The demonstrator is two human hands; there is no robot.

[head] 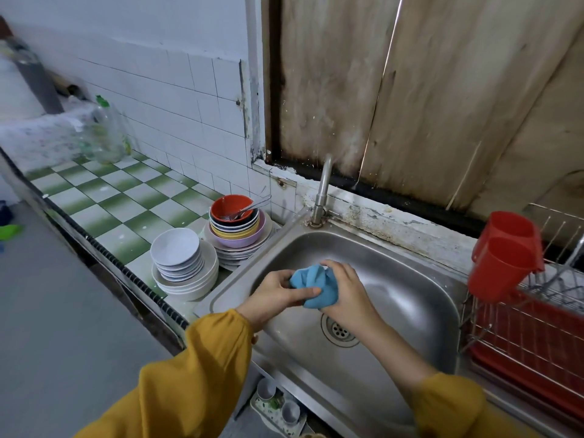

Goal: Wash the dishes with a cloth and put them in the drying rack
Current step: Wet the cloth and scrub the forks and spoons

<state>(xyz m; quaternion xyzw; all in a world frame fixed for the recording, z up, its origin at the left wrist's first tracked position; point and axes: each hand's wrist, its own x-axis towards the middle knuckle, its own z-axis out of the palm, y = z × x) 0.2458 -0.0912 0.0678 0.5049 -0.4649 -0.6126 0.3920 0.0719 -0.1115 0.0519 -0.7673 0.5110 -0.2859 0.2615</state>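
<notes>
- counter [132, 197]: green/white checker tiles, dark ribbed front edge
- wall [177, 99] behind counter: white tiles, plain paint above
- wood boards [442, 90] right of counter, dark frame, thin daylight slit btw planks
- floor [63, 311] below counter: plain grey

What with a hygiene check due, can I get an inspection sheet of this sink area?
Surface: green and white tiled counter beside a steel sink.
Job's things: blue cloth; coloured bowl stack with cutlery in the top bowl; white dish stack; wire drying rack right of the sink, red cups at its left end.
Clutter: plastic bottle far along the counter; small cups below the sink's front edge.
Grips: left hand and right hand both hold the cloth over the sink.
Cables: nothing seen.
Surroundings: tap, no water seen running; stained wooden boards behind.
</notes>
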